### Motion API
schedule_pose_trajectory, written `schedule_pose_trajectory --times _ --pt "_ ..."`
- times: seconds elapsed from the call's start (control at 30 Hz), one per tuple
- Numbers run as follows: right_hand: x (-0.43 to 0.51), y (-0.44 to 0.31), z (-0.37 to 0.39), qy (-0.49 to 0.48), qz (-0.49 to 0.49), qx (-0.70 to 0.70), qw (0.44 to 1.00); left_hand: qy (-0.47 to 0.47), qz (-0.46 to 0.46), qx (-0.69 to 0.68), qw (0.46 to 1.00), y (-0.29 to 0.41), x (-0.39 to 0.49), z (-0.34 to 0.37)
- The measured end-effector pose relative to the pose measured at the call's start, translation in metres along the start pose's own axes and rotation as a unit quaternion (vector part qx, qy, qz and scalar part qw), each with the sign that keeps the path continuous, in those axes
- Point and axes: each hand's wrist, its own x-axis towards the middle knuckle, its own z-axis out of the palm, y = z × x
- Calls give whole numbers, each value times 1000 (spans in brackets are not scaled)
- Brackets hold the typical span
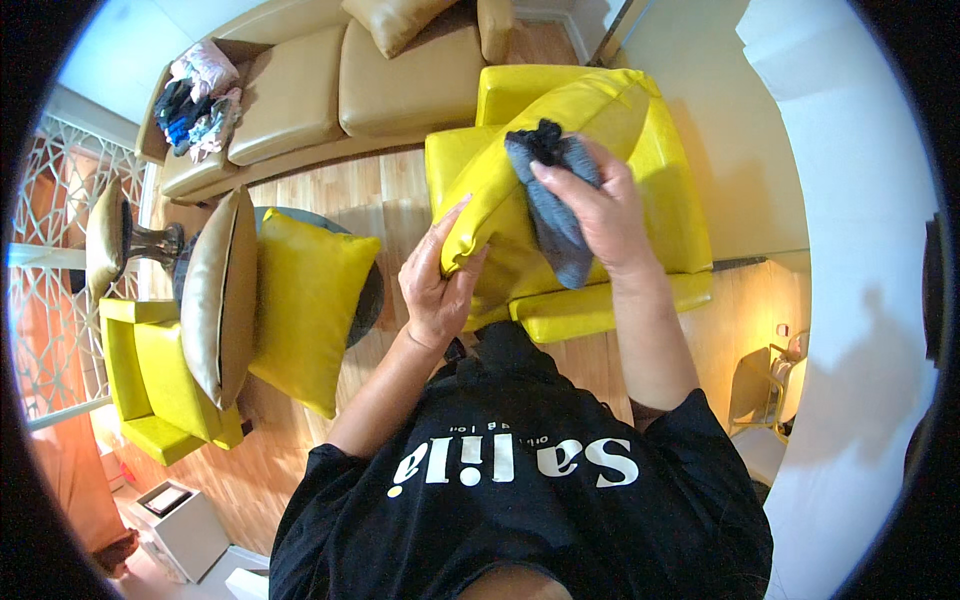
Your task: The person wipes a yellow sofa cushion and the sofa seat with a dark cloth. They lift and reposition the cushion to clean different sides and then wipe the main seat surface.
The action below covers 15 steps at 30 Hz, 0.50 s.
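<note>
My left hand [442, 279] grips the near corner of a yellow cushion [499, 191], its fingers on one side and the thumb on the other. The cushion is tilted up on edge above a yellow armchair [675, 195]. In my right hand [600, 202] is a bunched grey-blue cloth [556, 225], with a black piece of fabric [546, 142] sticking out at its top. The cloth is held in front of the cushion's face; whether it touches the cushion I cannot tell.
A tan sofa [292, 97] carries a heap of clothes [199, 109] and a tan cushion [390, 22]. Left of me, another yellow cushion [311, 300] and a beige cushion [221, 300] rest on a dark round table [367, 300]. Beyond stands a second yellow armchair [157, 360].
</note>
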Motion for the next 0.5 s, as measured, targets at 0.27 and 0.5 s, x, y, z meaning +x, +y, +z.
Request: schedule_pose_trajectory --times 0.27,0.5 --pt "-63 145 25 36 -30 -196 979 -80 -122 73 987 -62 -105 -2" --pt "-44 116 42 4 -177 -456 872 -50 -171 36 983 -56 -106 -8"
